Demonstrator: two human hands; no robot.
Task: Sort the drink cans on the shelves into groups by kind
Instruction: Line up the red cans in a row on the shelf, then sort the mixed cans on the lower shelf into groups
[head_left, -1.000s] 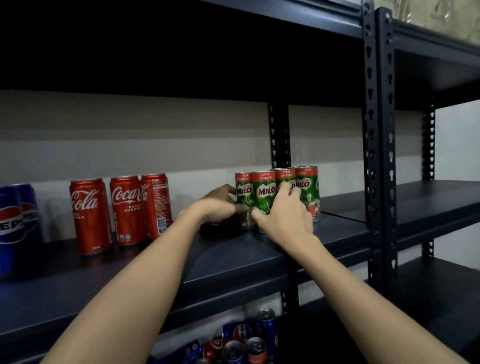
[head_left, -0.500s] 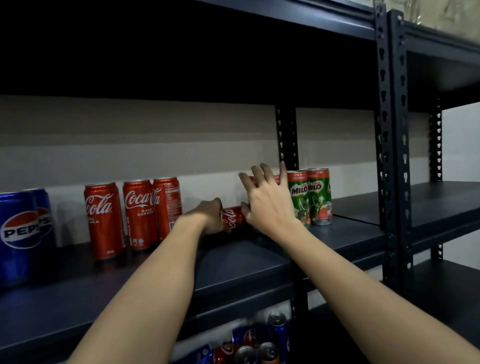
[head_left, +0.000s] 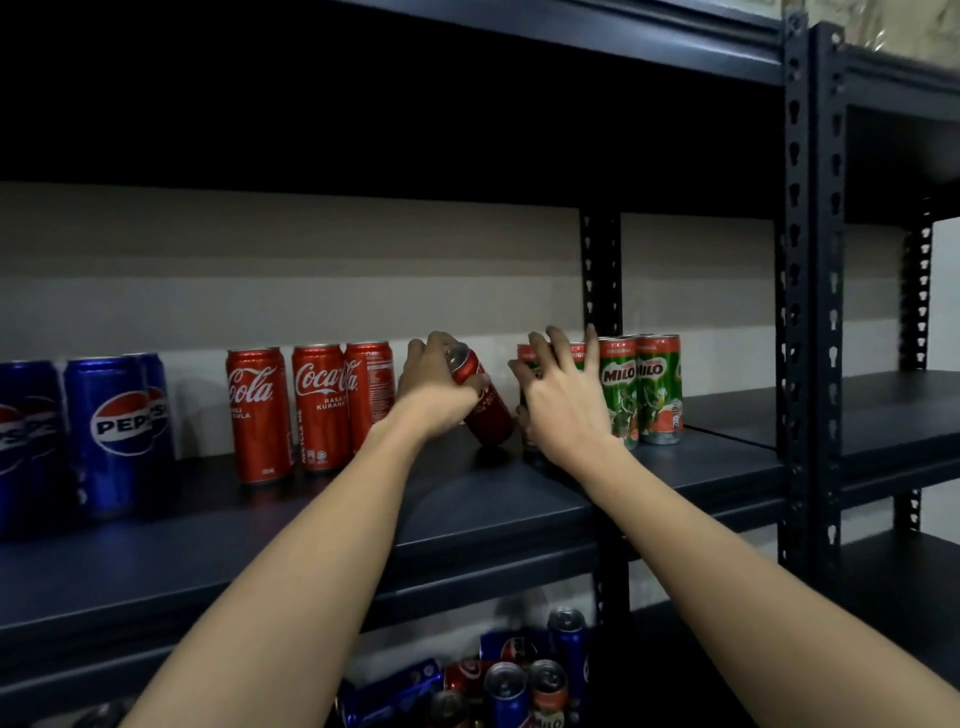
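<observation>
My left hand (head_left: 434, 387) grips a red Coca-Cola can (head_left: 485, 405) that leans to the left on the dark shelf (head_left: 467, 514), between the cola row and the Milo group. Three upright Coca-Cola cans (head_left: 317, 405) stand to its left. My right hand (head_left: 563, 402) is spread with straight fingers in front of the green Milo cans (head_left: 641, 387), hiding the left ones. Blue Pepsi cans (head_left: 111, 431) stand at the far left of the same shelf.
A heap of mixed cans (head_left: 498, 680) lies on the lower shelf below. A black perforated upright (head_left: 810, 291) divides this bay from the bare right bay (head_left: 883, 410). The shelf's front strip before the cans is bare.
My left hand has lifted the lying Coca-Cola can up toward standing and drawn it left, away from the Milo cans. My right hand let go of the Milo cans and spread open.
</observation>
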